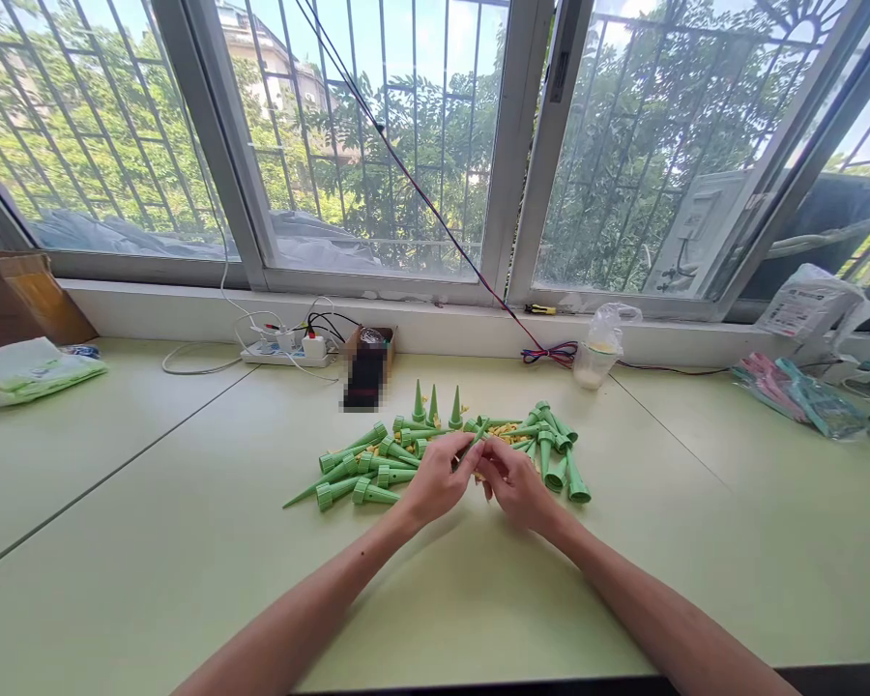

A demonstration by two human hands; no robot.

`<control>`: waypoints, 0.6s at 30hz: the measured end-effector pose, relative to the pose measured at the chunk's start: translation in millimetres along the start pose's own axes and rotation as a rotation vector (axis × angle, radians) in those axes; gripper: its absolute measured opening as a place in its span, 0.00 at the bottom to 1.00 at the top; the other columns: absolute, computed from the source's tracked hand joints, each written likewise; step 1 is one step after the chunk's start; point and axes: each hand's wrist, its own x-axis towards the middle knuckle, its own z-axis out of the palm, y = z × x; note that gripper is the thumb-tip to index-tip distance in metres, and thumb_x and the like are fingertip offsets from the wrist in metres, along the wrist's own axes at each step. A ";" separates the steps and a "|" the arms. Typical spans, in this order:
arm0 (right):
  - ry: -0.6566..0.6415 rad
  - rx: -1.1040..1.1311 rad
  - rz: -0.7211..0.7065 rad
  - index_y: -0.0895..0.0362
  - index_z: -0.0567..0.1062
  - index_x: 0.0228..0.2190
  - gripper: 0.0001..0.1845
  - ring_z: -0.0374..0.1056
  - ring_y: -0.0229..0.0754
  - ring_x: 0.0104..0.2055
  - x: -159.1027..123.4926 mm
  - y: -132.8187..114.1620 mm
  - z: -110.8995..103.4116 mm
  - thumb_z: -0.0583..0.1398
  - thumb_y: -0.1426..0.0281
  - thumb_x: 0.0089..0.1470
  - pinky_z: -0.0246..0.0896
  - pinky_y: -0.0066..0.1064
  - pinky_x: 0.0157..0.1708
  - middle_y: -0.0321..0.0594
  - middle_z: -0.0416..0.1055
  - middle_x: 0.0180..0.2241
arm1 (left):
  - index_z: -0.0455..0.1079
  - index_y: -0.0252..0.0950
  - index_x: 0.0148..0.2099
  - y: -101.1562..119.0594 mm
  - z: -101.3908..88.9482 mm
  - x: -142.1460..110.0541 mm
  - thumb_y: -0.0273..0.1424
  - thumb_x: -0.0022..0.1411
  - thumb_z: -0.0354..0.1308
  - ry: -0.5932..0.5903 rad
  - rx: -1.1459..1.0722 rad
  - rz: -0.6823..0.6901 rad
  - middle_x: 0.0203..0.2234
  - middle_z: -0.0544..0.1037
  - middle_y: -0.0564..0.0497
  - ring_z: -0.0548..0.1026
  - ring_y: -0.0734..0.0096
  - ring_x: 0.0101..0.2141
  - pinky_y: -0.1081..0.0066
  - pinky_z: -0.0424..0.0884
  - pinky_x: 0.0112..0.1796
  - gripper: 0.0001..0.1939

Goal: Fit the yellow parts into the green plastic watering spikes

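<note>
My left hand (pixel 439 474) is closed round a green plastic watering spike (pixel 481 431), whose pointed end sticks up past the fingers. Close against it, my right hand (pixel 511 485) has its fingers pinched together at the spike's lower end. What the right fingertips hold is hidden, though a bit of yellow shows there. To the left lies a pile of green spikes with ribbed caps (pixel 340 469). Three spikes (pixel 433 406) stand upright behind my hands. Small yellow pieces (pixel 504 429) are scattered between the piles. More green spikes (pixel 558 449) are heaped on the right.
Along the window wall sit a power strip (pixel 286 350) with cables, a small box (pixel 383 353) with a blurred dark item, and a plastic cup with a bag (pixel 598 353). Packaged bags (pixel 801 391) lie far right, a green-white packet (pixel 40 372) far left.
</note>
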 end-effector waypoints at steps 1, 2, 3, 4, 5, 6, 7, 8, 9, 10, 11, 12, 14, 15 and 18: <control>0.001 -0.001 0.000 0.54 0.65 0.30 0.14 0.61 0.36 0.19 0.0 -0.3 0.0 0.51 0.59 0.64 0.59 0.28 0.22 0.33 0.64 0.21 | 0.70 0.35 0.30 -0.4 0.4 -0.3 0.38 0.67 0.48 -0.007 0.000 -0.003 0.25 0.73 0.51 0.66 0.71 0.27 0.73 0.61 0.29 0.17; 0.005 -0.002 0.000 0.54 0.65 0.30 0.15 0.61 0.36 0.19 -0.1 -0.5 0.0 0.51 0.59 0.64 0.59 0.28 0.22 0.33 0.64 0.21 | 0.70 0.35 0.31 -0.6 0.8 -0.6 0.38 0.68 0.48 -0.013 -0.005 -0.012 0.26 0.73 0.51 0.67 0.71 0.27 0.73 0.62 0.29 0.17; 0.011 -0.003 0.000 0.54 0.65 0.30 0.15 0.62 0.36 0.19 -0.1 -0.5 -0.1 0.51 0.59 0.64 0.58 0.28 0.22 0.33 0.64 0.21 | 0.71 0.35 0.32 -0.8 1.2 -0.9 0.39 0.67 0.48 -0.015 -0.016 -0.026 0.27 0.74 0.50 0.68 0.70 0.28 0.73 0.63 0.30 0.17; 0.021 -0.005 0.001 0.54 0.65 0.30 0.15 0.62 0.36 0.19 0.0 -0.4 -0.2 0.51 0.59 0.64 0.58 0.28 0.22 0.33 0.65 0.21 | 0.72 0.36 0.35 -0.8 1.5 -1.3 0.39 0.67 0.49 -0.009 -0.035 -0.042 0.29 0.75 0.49 0.70 0.69 0.30 0.73 0.64 0.31 0.16; 0.033 -0.007 0.005 0.54 0.65 0.30 0.15 0.62 0.36 0.19 0.1 -0.1 -0.4 0.51 0.59 0.64 0.58 0.28 0.22 0.33 0.65 0.21 | 0.73 0.36 0.38 -0.5 1.7 -1.6 0.40 0.67 0.49 0.005 -0.055 -0.061 0.31 0.77 0.49 0.71 0.68 0.32 0.73 0.65 0.32 0.15; 0.050 -0.010 0.010 0.54 0.65 0.30 0.14 0.62 0.36 0.18 0.3 0.5 -0.6 0.51 0.59 0.64 0.58 0.28 0.21 0.32 0.64 0.20 | 0.73 0.36 0.42 -0.2 1.7 -1.8 0.40 0.67 0.50 0.026 -0.074 -0.078 0.34 0.77 0.48 0.72 0.67 0.33 0.73 0.66 0.33 0.15; 0.073 -0.013 0.015 0.55 0.65 0.31 0.15 0.61 0.36 0.18 0.6 1.1 -0.9 0.51 0.59 0.64 0.58 0.28 0.21 0.32 0.64 0.20 | 0.72 0.36 0.44 0.3 1.3 -1.8 0.40 0.67 0.50 0.056 -0.089 -0.093 0.36 0.77 0.47 0.73 0.66 0.35 0.72 0.67 0.34 0.15; 0.105 -0.019 0.018 0.55 0.65 0.31 0.15 0.61 0.36 0.19 0.9 1.7 -1.4 0.52 0.58 0.64 0.58 0.28 0.22 0.32 0.64 0.20 | 0.72 0.36 0.45 0.8 0.7 -1.7 0.40 0.67 0.50 0.090 -0.100 -0.105 0.37 0.77 0.47 0.73 0.67 0.35 0.73 0.67 0.34 0.16; 0.146 -0.031 0.019 0.54 0.65 0.31 0.15 0.62 0.36 0.19 1.4 2.3 -2.0 0.52 0.58 0.64 0.58 0.28 0.22 0.32 0.64 0.20 | 0.72 0.36 0.45 1.1 -0.1 -1.4 0.41 0.67 0.49 0.126 -0.106 -0.116 0.37 0.77 0.47 0.73 0.67 0.34 0.73 0.67 0.33 0.16; 0.195 -0.050 0.018 0.54 0.65 0.31 0.15 0.62 0.37 0.19 1.8 2.8 -2.8 0.52 0.58 0.64 0.58 0.28 0.22 0.32 0.64 0.20 | 0.71 0.36 0.44 1.1 -1.1 -1.0 0.41 0.68 0.48 0.165 -0.109 -0.127 0.36 0.76 0.48 0.72 0.69 0.33 0.73 0.67 0.32 0.16; 0.246 -0.075 0.015 0.54 0.64 0.31 0.14 0.62 0.37 0.20 2.2 3.2 -3.7 0.52 0.58 0.64 0.58 0.28 0.23 0.33 0.64 0.21 | 0.71 0.36 0.43 0.9 -2.1 -0.5 0.41 0.68 0.46 0.203 -0.111 -0.139 0.33 0.75 0.49 0.71 0.70 0.31 0.74 0.66 0.31 0.17; 0.295 -0.105 0.013 0.55 0.65 0.31 0.14 0.62 0.37 0.20 2.6 3.5 -4.7 0.52 0.58 0.64 0.58 0.29 0.23 0.33 0.64 0.21 | 0.70 0.36 0.42 0.3 -2.9 0.0 0.41 0.69 0.45 0.238 -0.113 -0.152 0.30 0.74 0.50 0.70 0.71 0.28 0.74 0.65 0.29 0.17; 0.361 -0.169 0.019 0.55 0.65 0.31 0.14 0.62 0.37 0.21 3.2 3.9 -6.8 0.51 0.59 0.64 0.58 0.29 0.24 0.34 0.65 0.22 | 0.70 0.36 0.41 -1.2 -3.9 0.8 0.42 0.69 0.45 0.280 -0.119 -0.175 0.25 0.70 0.53 0.66 0.74 0.24 0.75 0.63 0.26 0.18; 0.378 -0.197 0.024 0.55 0.65 0.31 0.14 0.62 0.37 0.21 3.4 4.2 -7.6 0.51 0.60 0.65 0.57 0.29 0.24 0.34 0.65 0.22 | 0.70 0.36 0.40 -1.9 -3.9 1.0 0.42 0.69 0.45 0.289 -0.121 -0.182 0.24 0.68 0.54 0.64 0.74 0.22 0.75 0.62 0.25 0.18; 0.385 -0.268 0.031 0.55 0.66 0.31 0.13 0.61 0.38 0.22 3.9 5.7 -8.9 0.51 0.62 0.65 0.56 0.29 0.24 0.34 0.65 0.22 | 0.69 0.36 0.37 -2.3 -3.0 0.7 0.42 0.68 0.45 0.280 -0.122 -0.180 0.22 0.66 0.55 0.62 0.76 0.20 0.75 0.60 0.23 0.18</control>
